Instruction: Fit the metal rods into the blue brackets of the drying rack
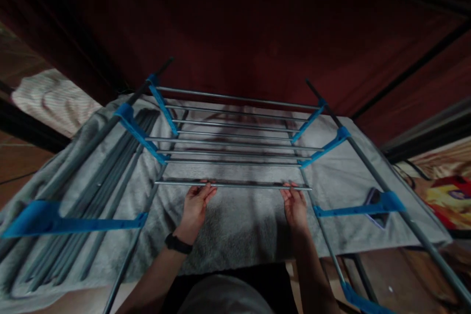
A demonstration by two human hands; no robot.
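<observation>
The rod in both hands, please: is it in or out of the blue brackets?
Out: both rod ends show clear of the blue brackets.

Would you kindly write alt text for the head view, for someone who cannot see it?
A person's left hand and right hand hold a thin metal rod crosswise at a tubular rack with blue brackets. Loose grey tubes lie at left on a grey cloth; what looks like a phone lies at right.
</observation>
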